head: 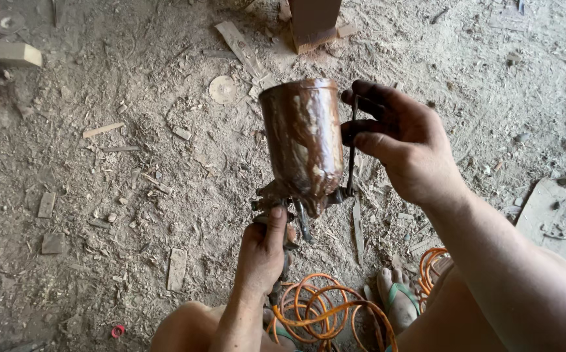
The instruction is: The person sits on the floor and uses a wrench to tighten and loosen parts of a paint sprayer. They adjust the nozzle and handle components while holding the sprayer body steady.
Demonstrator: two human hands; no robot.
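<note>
Our left hand (pixel 263 251) is clenched around the handle of a spray gun (pixel 289 208), thumb up against its body, and holds it above the floor (pixel 100 169) between our knees. Our right hand (pixel 403 140) curls its paint-dark fingers (pixel 367 111) around the thin metal bail beside the gun's rusty brown cup (pixel 302 140), which stands upright on top. Below, a coiled orange hose (pixel 325 313) lies by our sandalled foot (pixel 400 296), with wood scraps and shavings strewn across the dusty floor.

A woodworking workshop is indicated by the sawdust-covered floor (pixel 100 176), scattered wood offcuts (pixel 176 268) and a coiled orange air hose (pixel 325 313).
</note>
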